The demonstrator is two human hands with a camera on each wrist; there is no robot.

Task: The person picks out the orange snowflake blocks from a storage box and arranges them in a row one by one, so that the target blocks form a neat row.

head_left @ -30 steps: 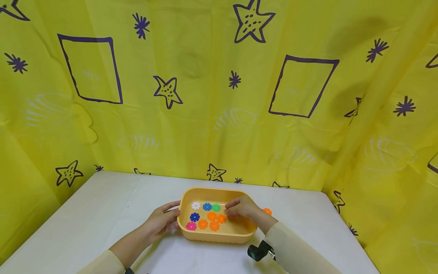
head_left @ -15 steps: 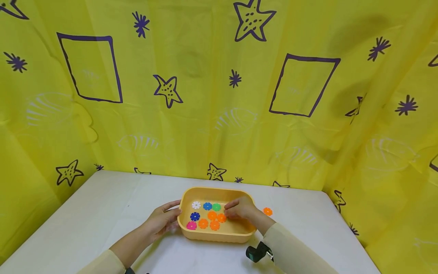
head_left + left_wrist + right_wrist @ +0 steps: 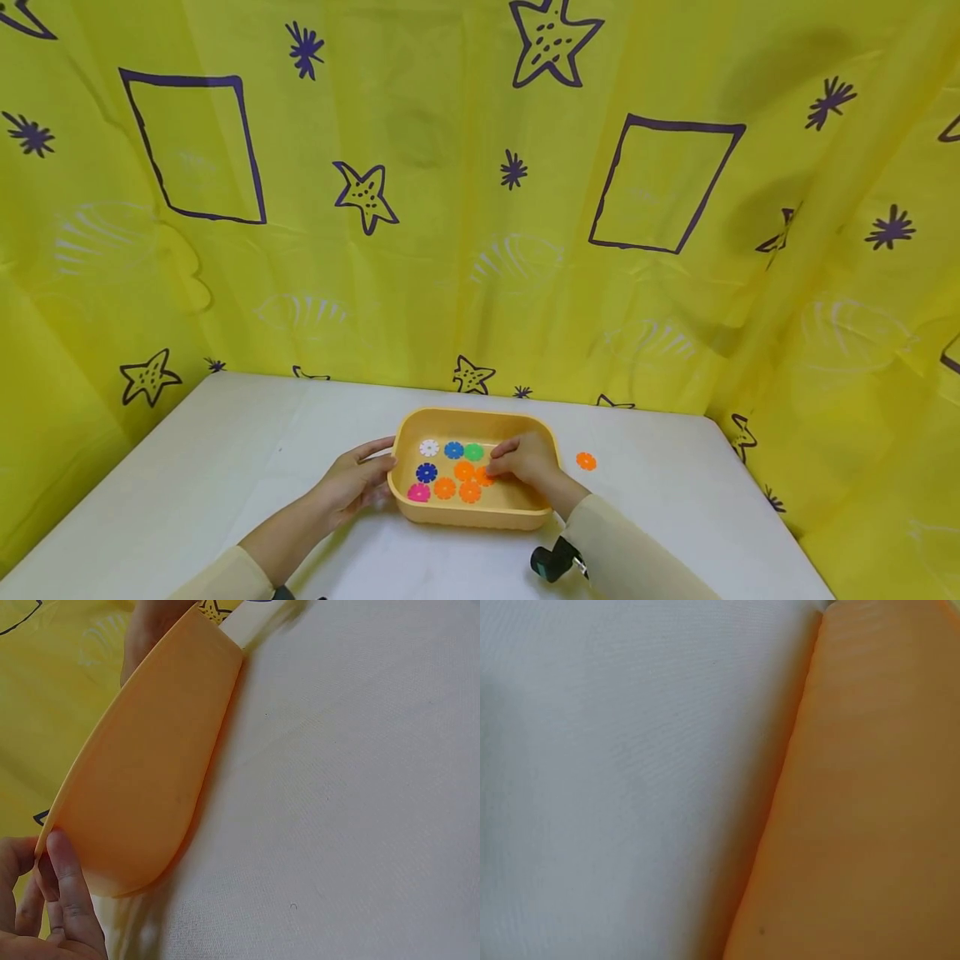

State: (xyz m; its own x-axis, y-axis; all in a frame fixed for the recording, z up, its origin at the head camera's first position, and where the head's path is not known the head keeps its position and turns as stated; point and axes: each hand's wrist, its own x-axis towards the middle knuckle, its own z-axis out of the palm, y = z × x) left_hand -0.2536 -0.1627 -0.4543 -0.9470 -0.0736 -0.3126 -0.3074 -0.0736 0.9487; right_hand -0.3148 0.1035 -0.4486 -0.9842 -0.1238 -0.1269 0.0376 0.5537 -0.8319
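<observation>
A yellow-orange plastic basin (image 3: 480, 520) stands on the white table in the head view. Flat notched plastic discs lie in it: a white disc (image 3: 428, 448), a blue disc (image 3: 453, 450), a green disc (image 3: 473, 452), a dark blue disc (image 3: 426, 472), a pink disc (image 3: 418, 492) and several orange discs (image 3: 470, 492). My left hand (image 3: 356, 481) grips the basin's left rim; the left wrist view shows fingers on both sides of it. Inside the basin, my right hand (image 3: 528, 460) has its fingertips at the rightmost orange disc, partly covering it. Whether they pinch it is hidden.
One more orange disc (image 3: 587, 461) lies on the white table (image 3: 660, 500), right of the basin. A yellow curtain (image 3: 450, 275) with star drawings hangs behind and at both sides. A dark wrist camera (image 3: 552, 562) sits below the right wrist.
My right hand has shifted slightly left inside the basin, over the edge of the rightmost orange disc. The orange disc on the table has come fully into view. The left hand keeps its grip.
</observation>
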